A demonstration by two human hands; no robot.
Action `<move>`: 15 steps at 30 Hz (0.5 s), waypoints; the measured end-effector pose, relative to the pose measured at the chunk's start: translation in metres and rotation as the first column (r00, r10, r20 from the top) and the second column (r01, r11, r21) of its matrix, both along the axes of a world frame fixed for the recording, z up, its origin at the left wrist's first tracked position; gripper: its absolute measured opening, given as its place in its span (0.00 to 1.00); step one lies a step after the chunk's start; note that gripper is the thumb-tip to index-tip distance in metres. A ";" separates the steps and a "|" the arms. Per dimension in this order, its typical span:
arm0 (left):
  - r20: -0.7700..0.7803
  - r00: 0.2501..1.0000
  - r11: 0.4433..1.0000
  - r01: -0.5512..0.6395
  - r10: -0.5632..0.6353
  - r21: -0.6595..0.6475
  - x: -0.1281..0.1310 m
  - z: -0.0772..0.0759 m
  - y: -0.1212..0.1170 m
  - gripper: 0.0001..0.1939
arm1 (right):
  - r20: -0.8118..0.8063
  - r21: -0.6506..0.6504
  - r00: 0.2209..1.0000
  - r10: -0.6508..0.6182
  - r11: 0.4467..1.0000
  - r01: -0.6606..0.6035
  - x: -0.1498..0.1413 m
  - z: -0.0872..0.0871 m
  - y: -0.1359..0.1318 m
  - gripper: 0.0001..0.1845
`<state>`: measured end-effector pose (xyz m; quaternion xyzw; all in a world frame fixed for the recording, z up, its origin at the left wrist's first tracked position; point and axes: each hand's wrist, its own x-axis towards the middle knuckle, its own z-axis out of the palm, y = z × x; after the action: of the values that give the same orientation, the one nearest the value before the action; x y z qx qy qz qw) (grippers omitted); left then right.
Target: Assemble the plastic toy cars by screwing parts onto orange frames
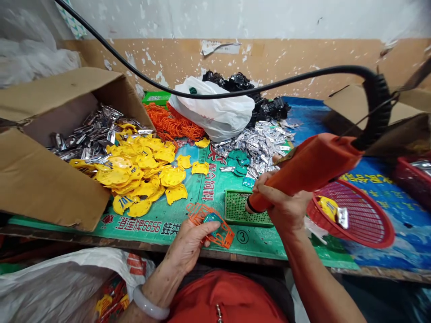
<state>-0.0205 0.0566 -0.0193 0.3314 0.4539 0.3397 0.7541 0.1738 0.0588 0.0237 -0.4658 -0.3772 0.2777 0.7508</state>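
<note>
While the L hand (190, 249) grips an orange plastic lattice frame (226, 237) w/ a small teal plastic piece (212, 220) inside it, the R hand (283, 202) is wrapped tight round a chunky orange corded handheld tool (306, 168), its nose end down over the edge of a square green perforated plastic tray (237, 208). L fingers curled & clamped on the frame, R fingers closed on the tool's barrel; neither hand open. Frame held low, just above a green printed plastic mat (161, 229) at the bench's near edge, right beside the tray & near the tool's nose, no contact w/ either that can be seen. Thick black rubber cable (269, 78) runs from the tool's rear across the view overhead. Pale jade-like bangle (150, 303) on L wrist. On the mat, L of the hands: big heap of flat yellow plastic pieces (141, 172) against an open brown cardboard box (43, 179) holding shiny silver foil-like scraps (90, 139). Further back: tangle of orange plastic lattice scraps (171, 123), white plastic bag (212, 110), black plastic parts (256, 94), pile of silver metallic pieces (259, 148). R of the R hand: round red mesh basket (370, 242) w/ yellow & silver bits in it.
</note>
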 end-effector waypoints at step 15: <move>0.036 0.999 0.999 0.040 -0.039 -0.024 -0.004 -0.006 -0.002 0.15 | -0.006 -0.012 1.000 -0.019 1.000 0.019 -0.003 -0.006 0.003 0.08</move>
<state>-0.0244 0.0543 -0.0255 0.3248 0.4379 0.3249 0.7728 0.1713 0.0614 0.0176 -0.4727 -0.3690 0.2743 0.7518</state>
